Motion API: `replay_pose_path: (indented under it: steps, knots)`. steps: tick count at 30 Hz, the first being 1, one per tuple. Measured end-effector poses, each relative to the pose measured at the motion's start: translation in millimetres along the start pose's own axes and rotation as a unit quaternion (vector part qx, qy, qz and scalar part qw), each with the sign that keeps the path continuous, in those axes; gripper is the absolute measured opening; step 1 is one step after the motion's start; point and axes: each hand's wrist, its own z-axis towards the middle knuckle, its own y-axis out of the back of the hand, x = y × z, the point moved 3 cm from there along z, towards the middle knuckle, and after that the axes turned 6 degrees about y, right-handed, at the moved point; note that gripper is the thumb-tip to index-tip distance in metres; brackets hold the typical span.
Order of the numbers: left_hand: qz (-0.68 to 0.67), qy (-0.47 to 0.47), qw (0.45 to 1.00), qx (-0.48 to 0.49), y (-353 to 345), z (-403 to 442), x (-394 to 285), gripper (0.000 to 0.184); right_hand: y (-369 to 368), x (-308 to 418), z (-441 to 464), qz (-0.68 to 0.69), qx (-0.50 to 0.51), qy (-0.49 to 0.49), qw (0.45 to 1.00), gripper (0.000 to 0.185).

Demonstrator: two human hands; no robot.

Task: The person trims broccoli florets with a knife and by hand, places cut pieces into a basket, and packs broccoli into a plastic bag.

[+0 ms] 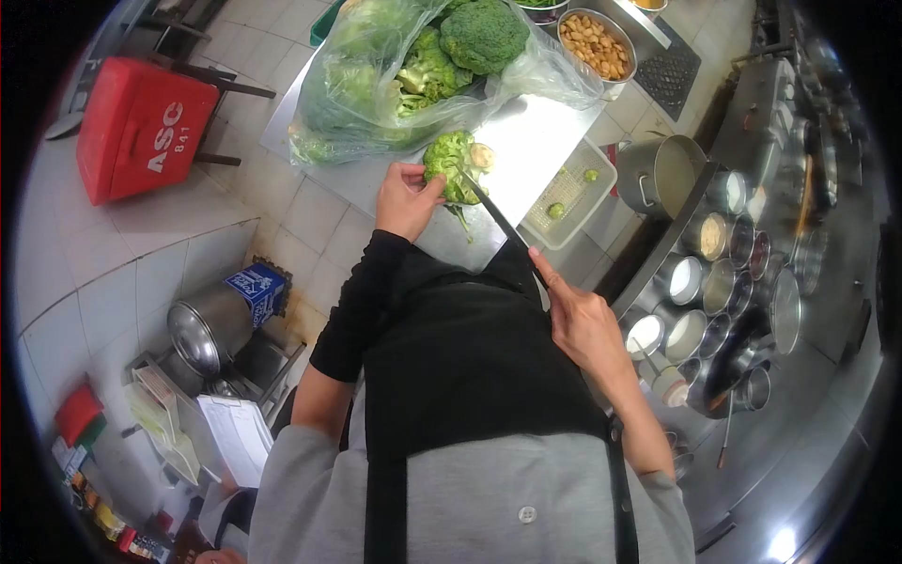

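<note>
1. Left hand [409,202] first: I've got thumb and fingers pinching one broccoli head [442,162] by its side. It sits just ahead of these fingertips, over the metal tabletop [540,132].

2. Across to the right hand [587,324]: fingers wrapped round one knife [503,221], index finger stretched along it. The blade slants forward and left, its tip at the head beside the pale stalk end; how deep, I can't tell.

3. Doing this cut well, I'd judge: left fingertips tucked behind the blade's path, stalk steady, short strokes close to where the branches join, tip angled away from my thumb.

4. Now counting, just beyond the left hand: one clear plastic bag [343,108], with one whole broccoli crown [484,38] showing plainly and at least one more below it. Plastic blurs the rest.

5. Ahead of the right hand: one pale plastic basket [604,209], at least two small florets [555,211] in it. Right of that, one big metal pot [691,155].

6. Farther ahead: one bowl [627,72] of brown chunks, too many to count. Well left of the left hand: one red box [132,132] marked ASC 841.
</note>
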Motion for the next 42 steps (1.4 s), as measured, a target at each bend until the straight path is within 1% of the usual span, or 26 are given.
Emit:
replay_pose_path:
  steps: [1,4,7,10,13,16,17,18,19,22,23,26,28,29,30,31,33,35,37,38,39,40,41,42]
  knots:
    - [-0.005,-0.003,1.000,0.000,0.4,1.1,2.0,0.041,0.4,0.7,0.7,-0.001,0.004,0.001,1.000,0.084]
    - [0.066,-0.017,0.997,-0.023,3.6,3.4,5.0,0.039,4.4,4.6,3.4,-0.008,0.017,0.000,1.000,0.087]
    - [0.144,-0.041,0.986,-0.077,7.9,0.8,3.5,0.044,-1.4,2.7,11.3,-0.003,0.025,0.007,1.000,0.090]
    - [0.117,-0.038,0.989,-0.082,11.6,14.9,14.3,0.044,-20.1,-3.0,23.9,-0.013,0.024,0.007,1.000,0.091]
    - [0.127,-0.021,0.988,-0.081,15.6,21.8,16.5,0.047,-28.5,-2.5,43.6,-0.038,0.022,0.023,0.999,0.092]
    - [0.107,-0.026,0.991,-0.079,14.2,21.9,20.0,0.039,-14.7,8.2,37.2,-0.051,0.029,0.011,0.998,0.092]
    - [0.000,0.015,0.999,-0.037,16.1,25.0,21.8,0.035,-7.7,11.5,32.1,-0.054,0.034,0.002,0.998,0.091]
    - [-0.108,0.055,0.993,0.007,17.9,27.0,23.3,0.030,-4.5,11.7,27.9,-0.060,0.019,0.008,0.998,0.091]
    - [-0.214,0.098,0.970,0.052,18.7,27.2,25.9,0.027,-2.2,11.5,22.2,-0.065,0.005,0.011,0.998,0.091]
    - [-0.244,0.106,0.959,0.094,33.3,22.5,22.8,0.028,9.9,11.1,18.1,-0.057,-0.009,0.005,0.998,0.088]
    - [-0.241,0.113,0.960,0.093,37.3,18.5,22.1,0.029,12.1,10.8,16.9,-0.049,-0.009,-0.001,0.999,0.086]
    - [-0.238,0.112,0.959,0.105,45.1,5.9,2.5,0.033,15.4,0.0,16.5,0.019,-0.133,0.036,0.990,0.077]
    - [-0.248,0.098,0.955,0.126,47.5,-14.4,-20.1,0.032,21.6,-8.2,11.2,0.061,-0.158,-0.051,0.984,0.071]
    - [-0.228,0.095,0.955,0.162,39.0,-24.5,-32.0,0.033,24.3,-13.1,7.1,0.081,-0.170,-0.095,0.977,0.068]
    - [-0.208,0.093,0.953,0.198,22.2,-36.0,-44.6,0.033,22.5,-22.3,3.1,0.086,-0.213,-0.107,0.967,0.064]
    - [-0.190,0.090,0.950,0.233,1.7,-43.4,-50.3,0.034,20.0,-31.3,-1.5,0.118,-0.242,-0.127,0.955,0.064]
    - [-0.045,0.058,0.917,0.391,-54.2,-49.4,-53.5,0.036,18.3,-44.4,-8.1,0.181,-0.298,-0.161,0.923,0.064]
    - [0.044,0.116,0.879,0.461,-122.5,-39.2,-11.5,0.036,28.2,-42.4,-11.6,0.200,-0.326,-0.185,0.905,0.064]
    - [0.223,0.102,0.856,0.456,-186.8,-27.1,14.6,0.029,38.3,-42.5,-14.0,0.219,-0.342,-0.201,0.892,0.064]
    - [0.347,-0.008,0.809,0.475,-230.1,-5.5,59.1,0.028,41.0,-45.1,-15.6,0.207,-0.349,-0.197,0.893,0.065]
    - [0.389,-0.016,0.804,0.450,-246.5,-0.1,65.5,0.030,41.8,-49.8,-18.2,0.194,-0.356,-0.190,0.894,0.066]
    - [0.430,-0.022,0.796,0.425,-256.2,-1.7,54.5,0.033,40.4,-56.9,-20.2,0.181,-0.362,-0.182,0.896,0.066]
    - [0.392,0.077,0.841,0.364,-260.1,-2.5,46.7,0.037,37.8,-62.5,-21.8,0.170,-0.366,-0.174,0.898,0.066]
    - [0.395,0.043,0.856,0.331,-271.5,7.3,59.5,0.040,34.2,-66.8,-23.5,0.163,-0.370,-0.173,0.898,0.066]
